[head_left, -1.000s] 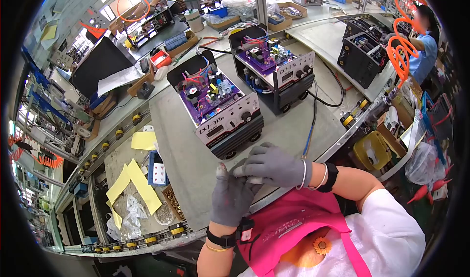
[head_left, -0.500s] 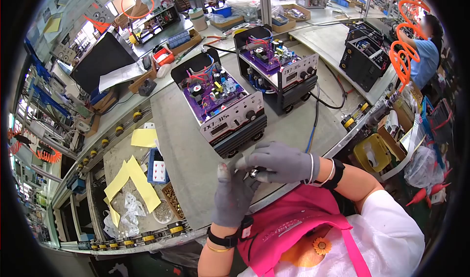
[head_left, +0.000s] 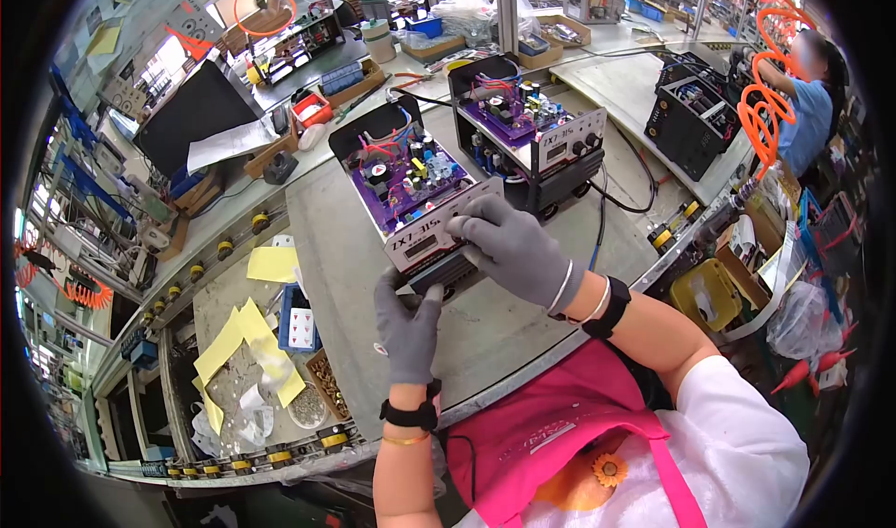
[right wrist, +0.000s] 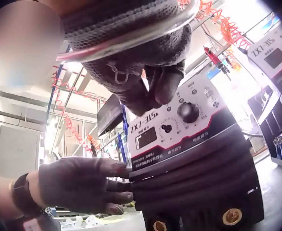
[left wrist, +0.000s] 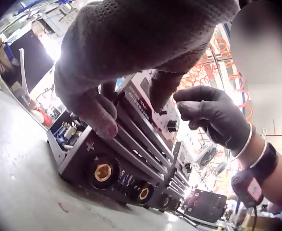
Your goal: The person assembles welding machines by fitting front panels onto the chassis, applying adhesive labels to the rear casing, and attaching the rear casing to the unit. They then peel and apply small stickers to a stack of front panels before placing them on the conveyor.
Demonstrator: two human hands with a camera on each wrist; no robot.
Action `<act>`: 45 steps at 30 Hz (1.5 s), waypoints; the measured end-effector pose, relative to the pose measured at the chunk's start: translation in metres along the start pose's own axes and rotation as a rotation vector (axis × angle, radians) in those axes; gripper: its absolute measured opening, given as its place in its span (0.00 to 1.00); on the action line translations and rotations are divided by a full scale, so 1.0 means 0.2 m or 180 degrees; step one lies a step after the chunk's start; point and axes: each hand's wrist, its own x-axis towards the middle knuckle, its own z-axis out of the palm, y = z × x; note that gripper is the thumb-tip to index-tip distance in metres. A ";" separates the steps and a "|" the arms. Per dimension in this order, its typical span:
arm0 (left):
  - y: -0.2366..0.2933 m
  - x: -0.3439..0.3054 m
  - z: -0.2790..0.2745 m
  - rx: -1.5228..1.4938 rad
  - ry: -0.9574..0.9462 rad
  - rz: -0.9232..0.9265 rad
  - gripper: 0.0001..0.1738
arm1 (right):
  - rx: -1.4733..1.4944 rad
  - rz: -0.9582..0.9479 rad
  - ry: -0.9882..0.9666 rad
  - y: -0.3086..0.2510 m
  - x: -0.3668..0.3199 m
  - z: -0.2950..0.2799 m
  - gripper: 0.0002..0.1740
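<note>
Both hands wear grey gloves. In the head view, the left hand (head_left: 408,332) is at the lower left front corner of the nearer machine (head_left: 411,184), which has an exposed purple board. The left wrist view shows the fingers of the left hand (left wrist: 131,43) touching its black ribbed front (left wrist: 138,132). Bent fingers of the right hand (head_left: 523,253) meet the white front panel (head_left: 411,239). In the right wrist view, the right hand (right wrist: 136,72) is close above the panel's display (right wrist: 146,138) and beside the large black knob (right wrist: 188,112). Anything between its fingertips is hidden.
A second open machine (head_left: 571,140) stands right behind the first. Black machines (head_left: 691,122) are at the right rear. Yellow sheets (head_left: 271,341), a blue tray (head_left: 298,318) and a box of small parts (head_left: 327,383) lie left. A person in blue (head_left: 807,108) works at upper right.
The hands were together near the bench edge, with a small shiny thing between them. They have separated: the left moved to the machine's lower corner, the right up to its front panel.
</note>
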 end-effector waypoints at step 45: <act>-0.10 0.05 0.04 0.0424 -0.0191 0.0288 0.27 | -0.0928 -0.0198 -0.0209 0.08 0.05 -0.10 0.37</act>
